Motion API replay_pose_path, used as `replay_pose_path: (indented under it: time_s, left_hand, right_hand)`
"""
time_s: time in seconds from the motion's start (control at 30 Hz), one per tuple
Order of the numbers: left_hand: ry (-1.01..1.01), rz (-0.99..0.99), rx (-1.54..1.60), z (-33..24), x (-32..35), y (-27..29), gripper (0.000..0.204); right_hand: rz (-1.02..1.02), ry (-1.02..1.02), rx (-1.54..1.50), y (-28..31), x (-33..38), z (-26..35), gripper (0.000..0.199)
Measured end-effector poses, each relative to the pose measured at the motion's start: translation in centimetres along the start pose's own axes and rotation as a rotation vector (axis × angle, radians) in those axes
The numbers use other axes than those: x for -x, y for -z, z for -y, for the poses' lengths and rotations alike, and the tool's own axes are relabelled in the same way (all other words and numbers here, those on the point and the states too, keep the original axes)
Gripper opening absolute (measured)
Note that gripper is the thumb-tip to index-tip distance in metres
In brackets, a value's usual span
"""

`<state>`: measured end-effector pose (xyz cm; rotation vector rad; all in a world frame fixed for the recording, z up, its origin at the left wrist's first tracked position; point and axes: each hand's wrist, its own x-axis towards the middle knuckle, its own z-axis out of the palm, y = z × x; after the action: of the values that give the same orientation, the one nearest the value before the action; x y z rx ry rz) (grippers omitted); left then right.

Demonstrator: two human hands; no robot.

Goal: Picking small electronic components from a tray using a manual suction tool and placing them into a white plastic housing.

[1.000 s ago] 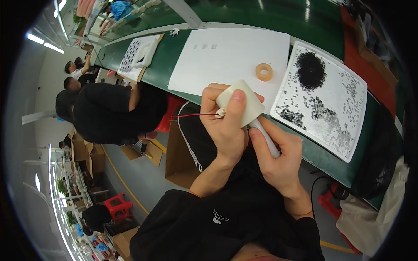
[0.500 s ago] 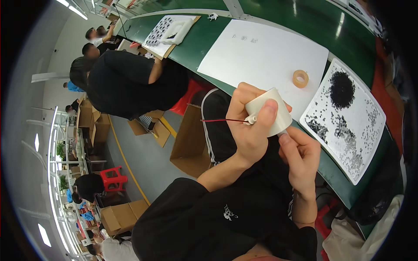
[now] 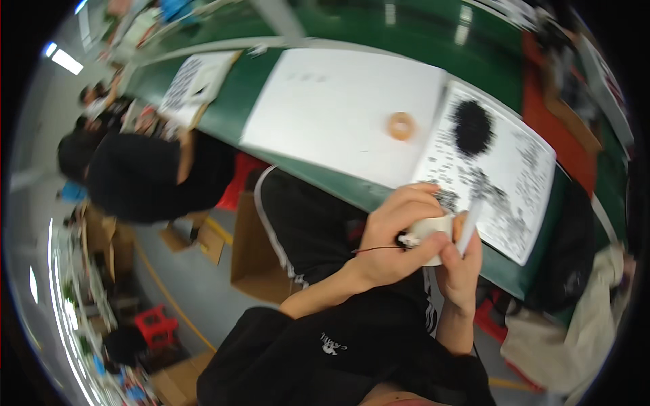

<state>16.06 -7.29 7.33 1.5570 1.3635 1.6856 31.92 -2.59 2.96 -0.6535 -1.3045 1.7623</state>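
My left hand (image 3: pixel 386 247) is closed around a short white cylindrical housing (image 3: pixel 430 229), its thumb pressed along the side. A thin dark red wire (image 3: pixel 379 248) leads out of the housing past my fingers, near a small white fitting. My right hand (image 3: pixel 460 274) is beside the housing, fingers bent around a slim pale stick-like tool (image 3: pixel 470 227) that slants upward. Blur hides the tool's exact kind. Just beyond my hands lies a shallow white tray (image 3: pixel 504 145) with a heap of tiny black parts (image 3: pixel 472 128) and scattered silvery bits.
A large white sheet (image 3: pixel 332 115) covers part of the green table, with a tape roll (image 3: pixel 392 126) on it. Further left lies another board (image 3: pixel 215 71) with small parts. A person in black (image 3: pixel 135 176) sits at my left. A cardboard box (image 3: pixel 254 254) stands beside my legs.
The view has swung, shifting table and tray leftward. Both hands have come lower, close to the tray's near edge. The housing is turned, and the pale tool now points up beside it.
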Motion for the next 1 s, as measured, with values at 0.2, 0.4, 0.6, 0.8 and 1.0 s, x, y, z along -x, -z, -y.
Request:
replay_pose_path:
  time_s: [0.2, 0.4, 0.6, 0.8, 1.0]
  left_hand:
    - [0.070, -0.105, 0.010, 2.9, 0.2, -0.1, 0.065]
    - [0.092, -0.045, 0.152, 4.5, 0.7, -0.1, 0.049]
    - [0.118, 0.006, -0.007, 4.3, 1.2, 0.3, 0.046]
    - [0.157, -0.108, -0.021, 5.2, 1.2, 1.7, 0.035]
    - [0.096, -0.172, -0.103, 4.6, -1.9, 4.5, 0.028]
  right_hand:
    - [-0.295, -0.134, -0.329, 4.7, -2.3, 3.6, 0.047]
    - [-0.704, 0.456, -0.242, 13.7, -7.5, 8.9, 0.037]
    - [-1.012, 0.789, -0.185, 14.5, -7.7, 10.4, 0.023]
    - [-0.895, 0.736, -0.038, 13.5, -5.1, 8.1, 0.013]
    - [-0.920, 0.653, 0.319, 12.0, -2.2, 5.4, 0.016]
